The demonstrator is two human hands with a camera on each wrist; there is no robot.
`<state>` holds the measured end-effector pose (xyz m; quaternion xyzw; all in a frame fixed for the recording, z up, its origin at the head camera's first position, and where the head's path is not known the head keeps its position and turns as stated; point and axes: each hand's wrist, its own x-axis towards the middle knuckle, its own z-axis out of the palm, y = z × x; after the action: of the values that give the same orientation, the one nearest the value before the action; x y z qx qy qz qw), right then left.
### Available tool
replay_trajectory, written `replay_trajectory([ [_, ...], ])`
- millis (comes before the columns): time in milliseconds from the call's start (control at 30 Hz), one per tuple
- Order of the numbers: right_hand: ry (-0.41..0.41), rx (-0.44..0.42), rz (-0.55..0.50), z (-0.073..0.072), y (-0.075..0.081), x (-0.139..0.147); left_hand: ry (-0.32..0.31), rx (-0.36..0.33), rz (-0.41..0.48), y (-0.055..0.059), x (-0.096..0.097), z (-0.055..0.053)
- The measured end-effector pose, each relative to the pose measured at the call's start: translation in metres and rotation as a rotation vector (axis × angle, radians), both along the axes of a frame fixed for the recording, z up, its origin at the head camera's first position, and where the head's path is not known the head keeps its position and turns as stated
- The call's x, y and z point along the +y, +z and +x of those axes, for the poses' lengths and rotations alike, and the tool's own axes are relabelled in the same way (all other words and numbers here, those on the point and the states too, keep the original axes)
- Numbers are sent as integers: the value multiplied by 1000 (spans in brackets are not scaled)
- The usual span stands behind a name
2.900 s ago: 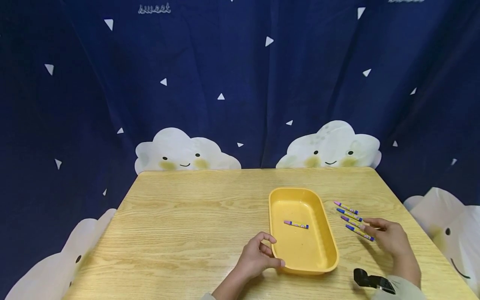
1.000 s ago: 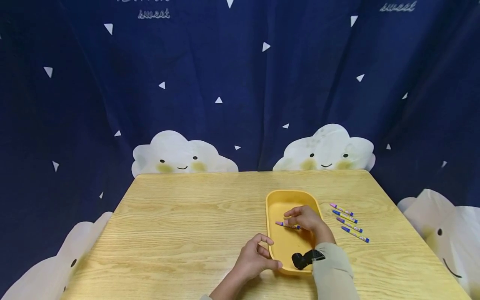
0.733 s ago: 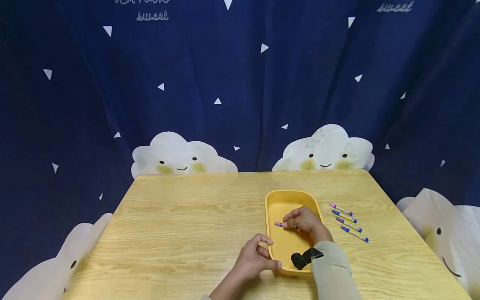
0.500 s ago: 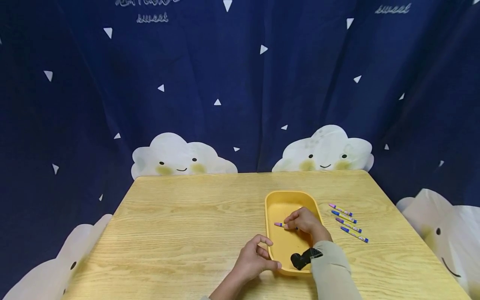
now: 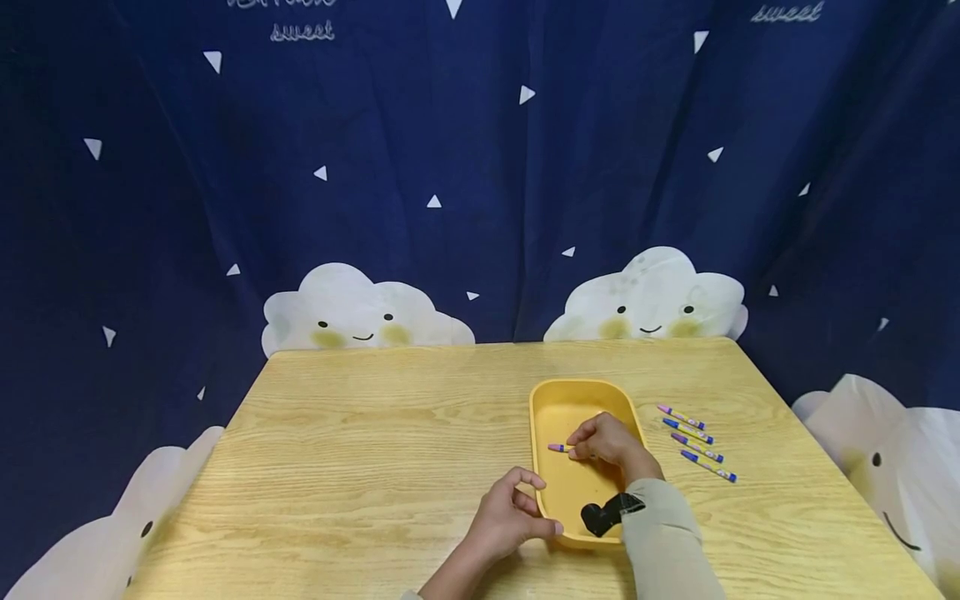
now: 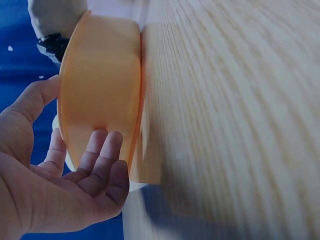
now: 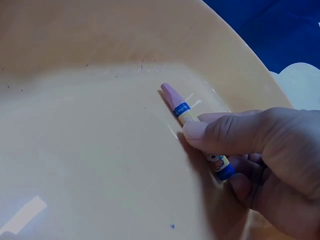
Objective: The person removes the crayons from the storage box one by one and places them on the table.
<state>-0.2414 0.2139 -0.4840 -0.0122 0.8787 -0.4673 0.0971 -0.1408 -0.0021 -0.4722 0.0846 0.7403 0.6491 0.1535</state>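
A yellow plastic tray (image 5: 572, 500) stands right of the table's middle. Its left side is gripped near the front corner by my left hand (image 5: 504, 515). In the left wrist view, the thumb meets the rim and several fingertips (image 6: 116, 137) press the outer wall. My right hand (image 5: 609, 437) reaches inside the tray and pinches a pink oil pastel (image 7: 172, 96) between thumb and fingers. Its pink tip and blue end show in the right wrist view, while the thumb covers part of its yellow wrapper. The pastel lies close over the tray floor.
Several more pastels lie in a slanted row right of the tray: a pink pastel (image 5: 681, 417) at the back, a blue pastel (image 5: 708, 467) in front. The wooden table (image 5: 360, 450) extends left; a dark blue curtain (image 5: 420, 167) hangs behind.
My right hand has moved left from the row of pastels into the tray and now pinches the pink pastel lying there. The left hand keeps its place at the tray's edge.
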Motion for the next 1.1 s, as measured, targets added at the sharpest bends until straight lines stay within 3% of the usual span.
replay_trajectory([
  [367, 29, 48, 83, 0, 8, 3, -19, -5, 24, 1, -1, 0],
  [567, 62, 106, 59, 5, 23, 3, -16, -4, 36, 1, -1, 1],
  [800, 7, 166, 69, 10, 43, 4, -3, 14, 33, -1, -2, 1],
  [1100, 13, 268, 114, 22, 63, 16, -9, -5, 27, -1, -3, 0],
])
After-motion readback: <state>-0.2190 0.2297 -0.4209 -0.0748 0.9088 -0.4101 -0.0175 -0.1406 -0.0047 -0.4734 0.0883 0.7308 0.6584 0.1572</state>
